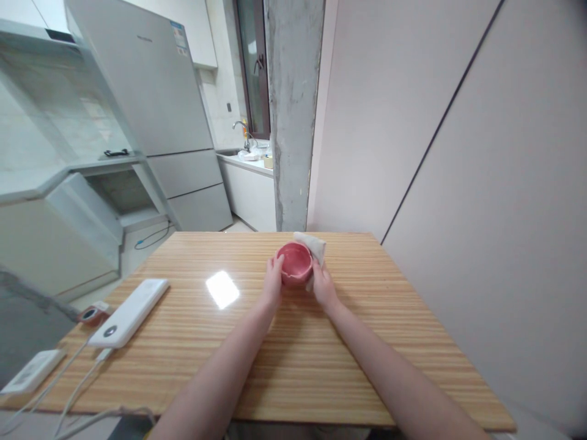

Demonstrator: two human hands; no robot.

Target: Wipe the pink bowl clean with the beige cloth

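A pink-red bowl (296, 263) with a wavy rim is held over the far half of the wooden table (367, 342), tilted so that its inside faces me. My left hand (274, 278) grips its left side, thumb over the rim. On the right side, my right hand (324, 284) presses a white cloth (314, 244) against the bowl's outer wall. Part of the cloth sticks up behind the bowl. The fingers beneath and behind the bowl are hidden.
On the table's left lie a white power bank (132, 311) with a cable, a white power strip (32, 371) and a small reddish-brown round object (92, 315). A pale wall (440, 183) borders the right side. A fridge (151, 104) stands beyond.
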